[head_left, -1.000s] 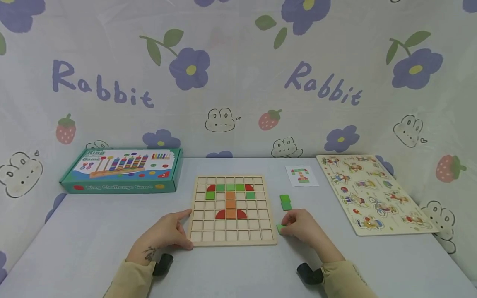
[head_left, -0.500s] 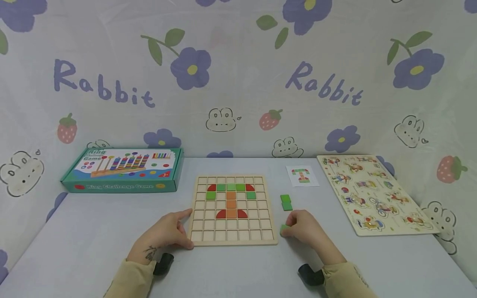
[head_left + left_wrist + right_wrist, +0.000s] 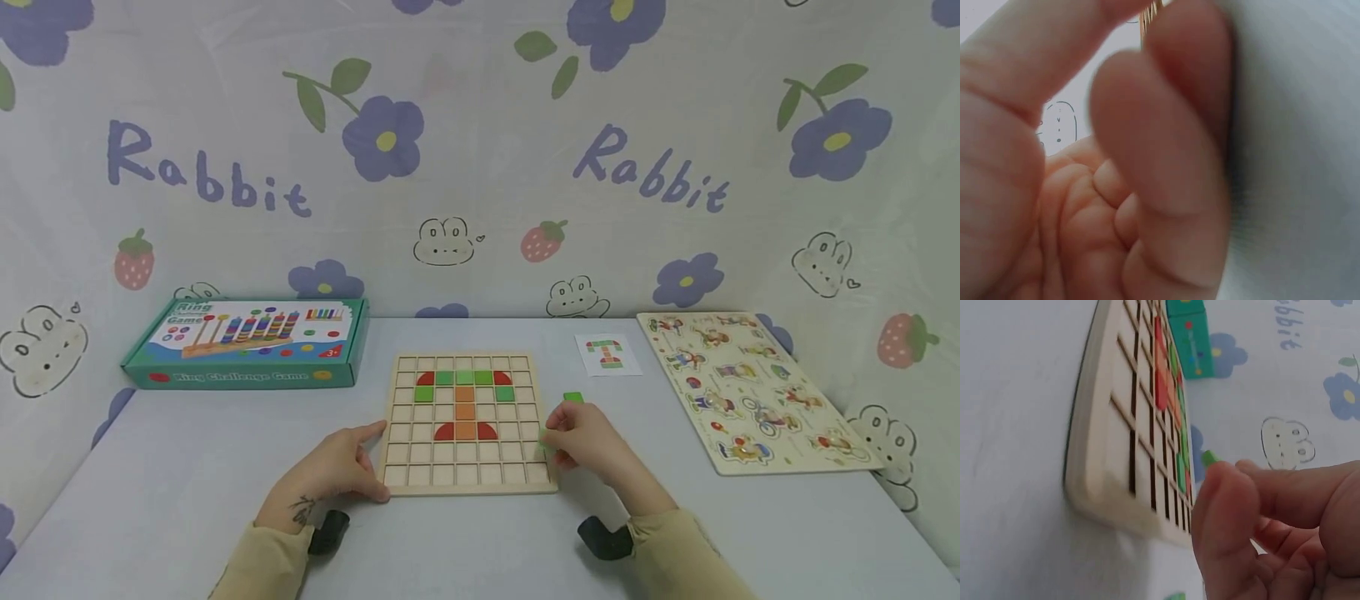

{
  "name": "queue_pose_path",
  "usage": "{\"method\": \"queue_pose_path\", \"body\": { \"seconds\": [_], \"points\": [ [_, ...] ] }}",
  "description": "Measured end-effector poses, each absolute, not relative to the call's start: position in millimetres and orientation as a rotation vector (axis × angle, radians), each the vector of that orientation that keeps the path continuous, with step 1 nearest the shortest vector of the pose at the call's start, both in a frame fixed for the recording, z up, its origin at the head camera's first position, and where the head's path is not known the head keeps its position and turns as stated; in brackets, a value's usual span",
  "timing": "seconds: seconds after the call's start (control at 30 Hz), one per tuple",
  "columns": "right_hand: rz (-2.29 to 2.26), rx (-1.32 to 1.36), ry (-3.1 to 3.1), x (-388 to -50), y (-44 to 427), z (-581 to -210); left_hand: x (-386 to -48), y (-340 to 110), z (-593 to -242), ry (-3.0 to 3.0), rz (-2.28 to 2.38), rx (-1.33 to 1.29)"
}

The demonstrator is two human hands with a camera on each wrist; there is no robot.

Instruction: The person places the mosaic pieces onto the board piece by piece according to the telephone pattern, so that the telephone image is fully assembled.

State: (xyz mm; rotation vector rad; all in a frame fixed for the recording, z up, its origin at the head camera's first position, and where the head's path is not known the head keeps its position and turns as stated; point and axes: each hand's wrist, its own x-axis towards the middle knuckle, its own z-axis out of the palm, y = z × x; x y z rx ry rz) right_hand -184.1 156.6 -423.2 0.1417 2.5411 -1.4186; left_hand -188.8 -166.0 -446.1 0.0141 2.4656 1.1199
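Observation:
A wooden grid board (image 3: pixel 471 490) lies flat on the table, with green, red and orange tiles set in its upper and middle cells. My left hand (image 3: pixel 330 467) touches the board's left edge, index finger and thumb spread apart along it. Between thumb and fingertip, my right hand (image 3: pixel 592 446) pinches a small green tile (image 3: pixel 1210 457), held up over the board's right border. Beyond that hand, another green tile (image 3: pixel 573 397) lies on the table; anything right behind the fingers is hidden. The left wrist view shows mostly blurred fingers (image 3: pixel 1160 144) close to the white table.
A white card (image 3: pixel 628 360) printed with a coloured tile pattern lies behind the board to the right. Farther right is a wooden picture puzzle board (image 3: pixel 738 392). At the back left stands a green Ring Challenge Game box (image 3: pixel 247 378). A patterned cloth hangs behind the table.
My right hand has lifted the green tile off the table and moved it left and away from me to the board's right border. The left hand and the board have stayed put.

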Motion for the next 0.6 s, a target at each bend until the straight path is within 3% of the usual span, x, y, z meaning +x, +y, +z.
{"method": "queue_pose_path", "body": {
  "seconds": [0.6],
  "points": [
    [-1.501, 0.199, 2.418, -190.0, 105.0, -438.4, -188.7, -166.1, -446.3, 2.477, 1.117, 0.042]
  ]
}}
